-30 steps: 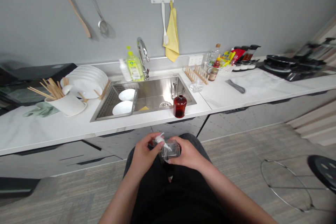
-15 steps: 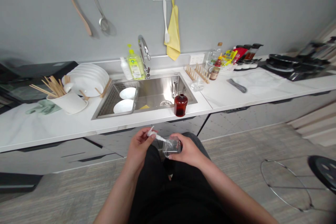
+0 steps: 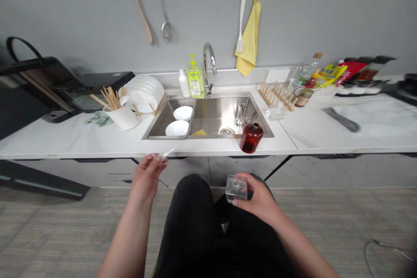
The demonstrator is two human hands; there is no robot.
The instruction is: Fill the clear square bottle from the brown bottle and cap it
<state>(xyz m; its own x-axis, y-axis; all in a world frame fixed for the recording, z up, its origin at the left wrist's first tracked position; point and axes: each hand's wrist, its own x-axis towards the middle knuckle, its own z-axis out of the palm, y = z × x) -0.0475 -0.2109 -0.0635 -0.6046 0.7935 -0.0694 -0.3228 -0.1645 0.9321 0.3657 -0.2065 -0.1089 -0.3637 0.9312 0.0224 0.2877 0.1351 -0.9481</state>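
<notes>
A white stone-look surface point(image 3: 65, 143) runs along a grey wall, with a stainless steel sink point(image 3: 208, 115) set into it. In front of the sink, over the seated person's dark trousers point(image 3: 185, 226), the right hand point(image 3: 257, 193) holds a small clear square glass bottle point(image 3: 236, 189), its grip wrapped closed around the bottle's side. The left hand point(image 3: 146, 180) is raised nearer the sink's front edge and well apart from the right, its grip pinched together on a white pump dispenser point(image 3: 166, 153) whose thin stem points up and to the right past the fingers. Just beyond the sink's front right corner, an amber glass bottle point(image 3: 250, 137) stands upright on the surface. Inside the sink, a wire rack point(image 3: 159, 128) at the left end holds two white bowls point(image 3: 177, 128). Behind the sink rise a chrome faucet point(image 3: 208, 63) and a green bottle of dish soap point(image 3: 196, 79). Left of the sink are stacked white plates point(image 3: 143, 93) and a white mug point(image 3: 123, 118) of wooden chopsticks; to its right stands a wooden rack point(image 3: 276, 95).
</notes>
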